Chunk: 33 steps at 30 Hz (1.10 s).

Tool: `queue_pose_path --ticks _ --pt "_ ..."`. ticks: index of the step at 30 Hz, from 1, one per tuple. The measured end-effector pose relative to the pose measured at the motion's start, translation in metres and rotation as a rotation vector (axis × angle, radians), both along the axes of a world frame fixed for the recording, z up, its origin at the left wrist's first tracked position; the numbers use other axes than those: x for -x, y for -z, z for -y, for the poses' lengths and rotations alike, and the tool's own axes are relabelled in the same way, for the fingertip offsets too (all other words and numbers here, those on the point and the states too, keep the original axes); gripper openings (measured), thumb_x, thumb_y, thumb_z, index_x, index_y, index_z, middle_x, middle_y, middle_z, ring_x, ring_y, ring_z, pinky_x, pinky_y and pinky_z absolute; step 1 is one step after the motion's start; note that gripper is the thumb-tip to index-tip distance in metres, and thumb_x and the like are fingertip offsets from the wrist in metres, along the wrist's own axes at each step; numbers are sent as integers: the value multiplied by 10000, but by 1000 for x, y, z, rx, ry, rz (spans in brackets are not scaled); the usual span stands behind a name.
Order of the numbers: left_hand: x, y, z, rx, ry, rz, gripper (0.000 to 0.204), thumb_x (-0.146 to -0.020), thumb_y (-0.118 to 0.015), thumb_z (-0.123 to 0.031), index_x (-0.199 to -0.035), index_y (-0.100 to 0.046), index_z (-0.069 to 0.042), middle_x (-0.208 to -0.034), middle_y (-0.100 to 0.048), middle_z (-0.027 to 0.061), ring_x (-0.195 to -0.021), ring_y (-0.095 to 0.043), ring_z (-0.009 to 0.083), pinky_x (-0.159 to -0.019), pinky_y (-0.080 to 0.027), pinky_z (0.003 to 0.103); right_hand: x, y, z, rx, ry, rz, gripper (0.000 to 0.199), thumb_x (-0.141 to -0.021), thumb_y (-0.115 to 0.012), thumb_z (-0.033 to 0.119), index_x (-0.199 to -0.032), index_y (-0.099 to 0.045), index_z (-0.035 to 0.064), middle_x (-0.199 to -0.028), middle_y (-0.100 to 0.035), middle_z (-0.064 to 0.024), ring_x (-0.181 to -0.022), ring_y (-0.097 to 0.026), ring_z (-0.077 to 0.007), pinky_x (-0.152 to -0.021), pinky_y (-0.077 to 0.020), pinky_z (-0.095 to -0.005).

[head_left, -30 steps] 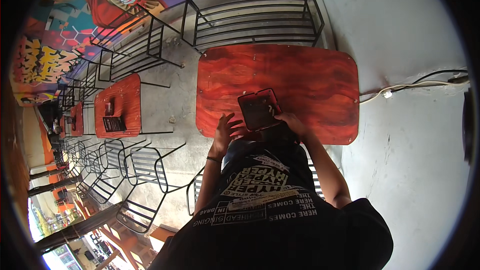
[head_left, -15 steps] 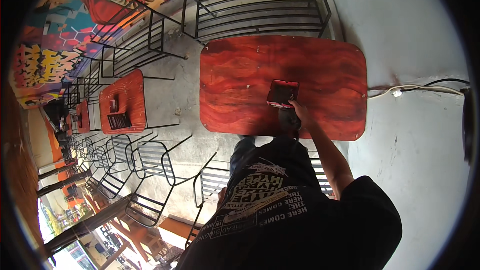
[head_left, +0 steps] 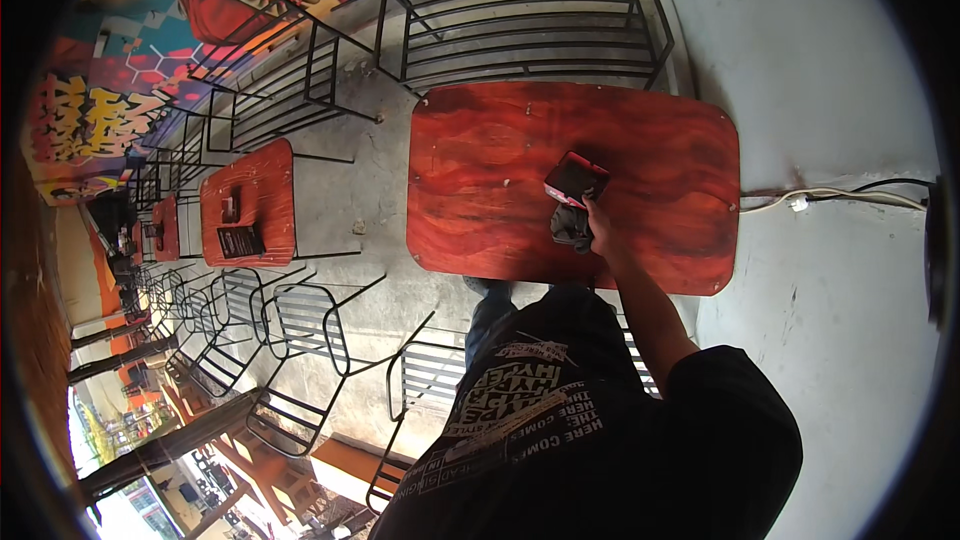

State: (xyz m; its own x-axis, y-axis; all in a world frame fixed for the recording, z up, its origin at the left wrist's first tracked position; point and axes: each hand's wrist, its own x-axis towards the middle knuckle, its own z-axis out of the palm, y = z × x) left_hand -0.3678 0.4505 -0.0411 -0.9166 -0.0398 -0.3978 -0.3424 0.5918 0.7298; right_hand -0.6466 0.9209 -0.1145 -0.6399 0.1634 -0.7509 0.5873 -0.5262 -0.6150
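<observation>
My right hand (head_left: 598,228) reaches over the red wood-grained table (head_left: 470,210), its fingers closed at the near right corner of a small box (head_left: 578,178). The box has a dark top and a red and white side, and it sits tilted at an angle. A crumpled dark grey cloth (head_left: 570,228) is bunched just left of the hand, against the box's near side. I cannot tell whether the hand grips the cloth too. My left hand is out of sight behind my black shirt.
A black metal bench (head_left: 520,35) stands along the table's far side. To the right is a pale wall (head_left: 820,70) with a cable (head_left: 850,197). Leftward, a second red table (head_left: 270,175) carries a box and a dark card; metal chairs (head_left: 310,320) stand nearby.
The box has turned and tipped in my right hand. The cloth has bunched up and shifted slightly left. My left hand, partly visible earlier by my side, no longer shows.
</observation>
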Motion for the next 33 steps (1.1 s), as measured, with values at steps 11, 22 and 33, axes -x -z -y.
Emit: queue_pose_path --ticks 11,22,33 --pt "-40 70 75 -245 -181 133 296 -942 -541 -261 -1045 -631 2 -954 -657 169 -788 -627 248 -713 -492 374 -8 21 21 -314 -209 19 720 -896 -508 574 -1395 -428 61 -1344 -515 -139 -1214 -501 -231 -1036 -373 -402" --pt "-28 22 87 -177 -175 140 369 -958 -537 -347 -928 -641 6 -810 -625 148 -725 -573 253 -683 -455 384 4 34 64 -242 -12 427 882 -830 -416 768 -1298 -534 29 -1191 -601 -163 -1010 -629 -283 -847 -474 -484" --pt "-32 126 122 -122 -428 219 430 -965 -529 -393 -854 -638 7 -722 -592 136 -677 -540 254 -648 -428 389 17 39 59 -52 -22 442 1073 -772 -462 802 -1353 -412 -99 -1357 -475 -230 -1190 -529 -333 -929 -445 -421"
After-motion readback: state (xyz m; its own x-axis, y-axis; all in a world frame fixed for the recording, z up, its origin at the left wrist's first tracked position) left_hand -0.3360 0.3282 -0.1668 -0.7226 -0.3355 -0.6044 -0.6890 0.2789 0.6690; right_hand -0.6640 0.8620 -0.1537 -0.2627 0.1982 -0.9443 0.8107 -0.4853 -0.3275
